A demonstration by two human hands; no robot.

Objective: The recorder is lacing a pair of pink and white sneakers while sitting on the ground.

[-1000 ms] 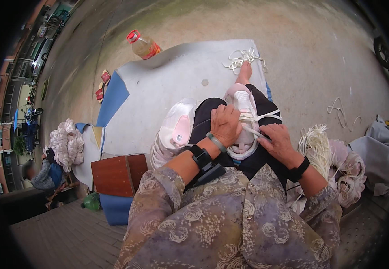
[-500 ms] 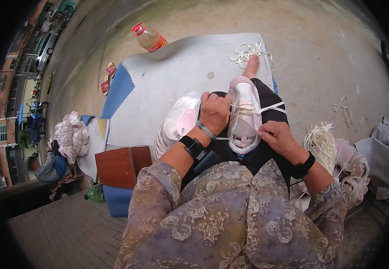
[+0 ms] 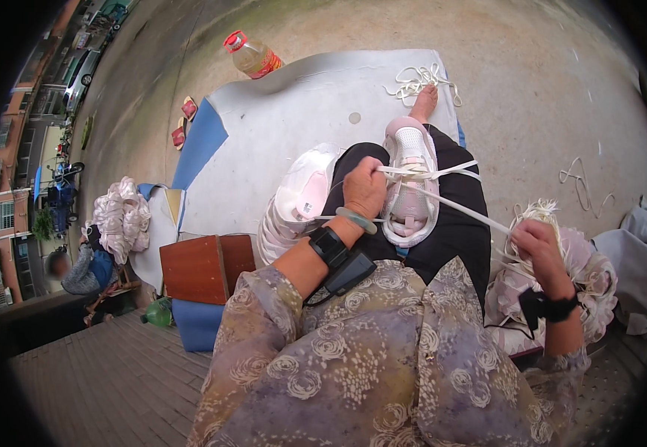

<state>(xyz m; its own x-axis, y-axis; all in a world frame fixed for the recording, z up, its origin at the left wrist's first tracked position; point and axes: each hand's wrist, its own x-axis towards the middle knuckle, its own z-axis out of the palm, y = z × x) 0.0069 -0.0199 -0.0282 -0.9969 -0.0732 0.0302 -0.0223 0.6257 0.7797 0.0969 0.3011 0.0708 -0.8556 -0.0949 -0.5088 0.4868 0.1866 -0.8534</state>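
Observation:
A white and pink sneaker (image 3: 407, 201) rests on my lap, its toe toward my bare foot. A white shoelace (image 3: 461, 208) runs through its upper part. My left hand (image 3: 366, 186) is closed on the lace at the shoe's left side, pulling it short. Out to the right, my right hand (image 3: 541, 246) grips the other stretch of lace, which is drawn taut from the shoe. More lace loops lie across my right thigh. Beside my left leg stands a row of nested white and pink shoes (image 3: 293, 195).
Bundled shoes and white laces (image 3: 584, 276) lie at my right. A grey-white mat (image 3: 278, 134) covers the ground ahead, with loose laces (image 3: 420, 78) and a red-capped bottle (image 3: 252, 56) at its edges. Left are a brown wooden box (image 3: 193, 272), red sandals (image 3: 182, 123) and a seated person (image 3: 85, 268).
My right hand has moved right and slightly down, away from the shoe, stretching the lace into a long straight line. My left hand has turned and now pulls a lace taut beside the shoe.

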